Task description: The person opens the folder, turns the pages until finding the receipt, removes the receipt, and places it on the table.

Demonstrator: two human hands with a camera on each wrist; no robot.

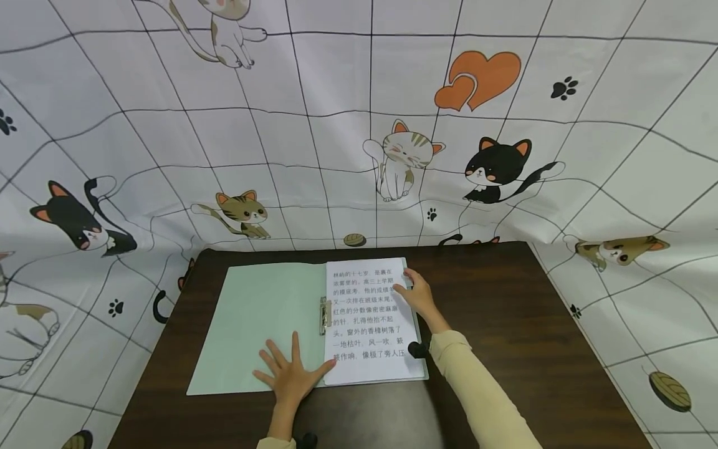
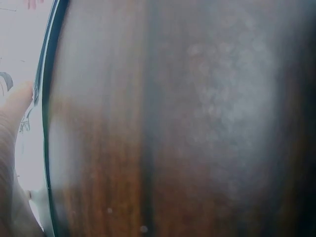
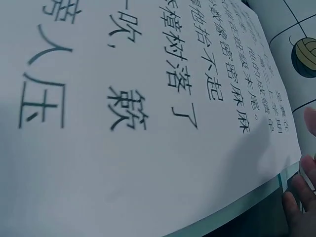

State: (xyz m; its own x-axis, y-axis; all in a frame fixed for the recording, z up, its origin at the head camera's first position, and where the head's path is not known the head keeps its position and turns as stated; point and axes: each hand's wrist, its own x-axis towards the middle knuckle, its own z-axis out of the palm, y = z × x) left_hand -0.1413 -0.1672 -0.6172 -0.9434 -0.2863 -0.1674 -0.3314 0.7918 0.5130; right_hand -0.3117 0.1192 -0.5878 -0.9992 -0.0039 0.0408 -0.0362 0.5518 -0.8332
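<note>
White cat-print cloth [image 1: 336,75], hung behind and at both sides; dark wood-grain desk [image 1: 482,305]; pale green folder [image 1: 263,305], opened flat on desk; white printed sheet [image 1: 364,371], over folder's right half; left hand [image 1: 290,377], fingers spread wide on left cover, thumb at sheet's lower left edge; right hand [image 1: 422,298], thumb and fingers apart, at sheet's upper right edge; metal clip [image 1: 323,315], along folder's middle, beside sheet.

The left hand [image 1: 291,377] is lying near and left with fingers [image 1: 295,347] and thumb [image 1: 323,370] fanned wide, while the right hand [image 1: 421,297] is resting farther off, right, its forearm [image 1: 482,388] slanting in from the near right.
</note>
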